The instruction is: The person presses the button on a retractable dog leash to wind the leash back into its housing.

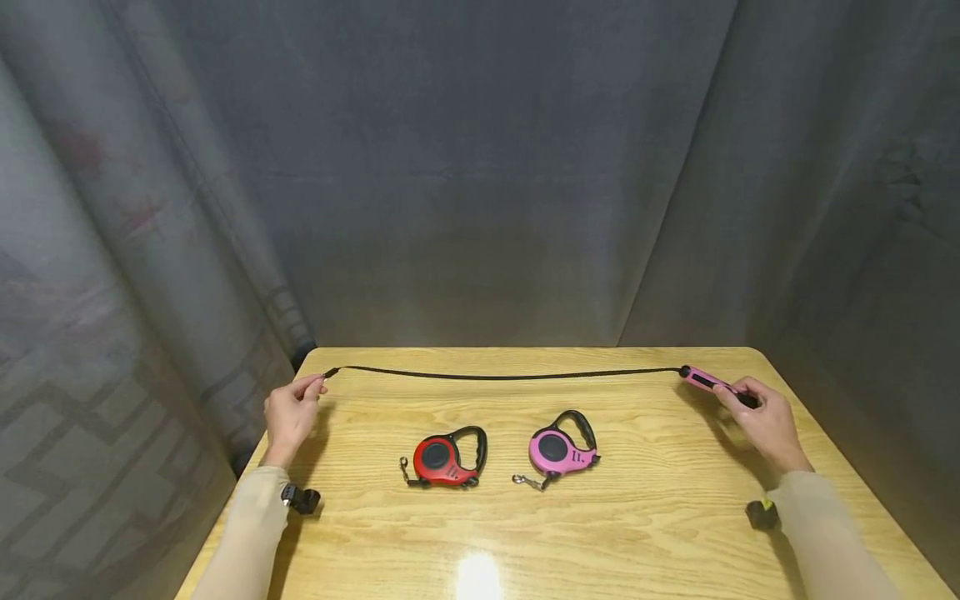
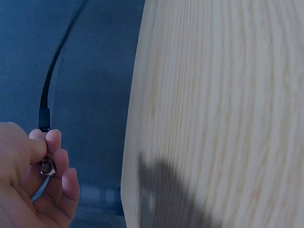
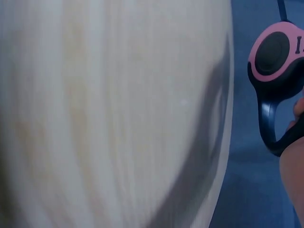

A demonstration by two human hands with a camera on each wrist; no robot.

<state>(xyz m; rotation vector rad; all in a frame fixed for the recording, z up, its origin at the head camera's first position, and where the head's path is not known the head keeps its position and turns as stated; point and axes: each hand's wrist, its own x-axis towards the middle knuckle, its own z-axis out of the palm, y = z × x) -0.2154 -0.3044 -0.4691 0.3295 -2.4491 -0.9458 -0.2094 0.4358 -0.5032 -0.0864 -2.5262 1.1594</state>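
My right hand grips the black handle of a pink retractable dog leash, held above the right side of the table. In the right wrist view that leash shows its round black centre, with only part of the hand visible. A black strap runs from it across to the left, sagging slightly. Between thumb and fingers, my left hand pinches the metal clip at the strap's end. Lying on the table between the hands are a red retractable leash and a second pink one.
The light wooden table has a grey curtain hanging behind it and along both sides. Small metal clips of the two lying leashes rest on the tabletop, pointing left. A bright reflection shows near the front.
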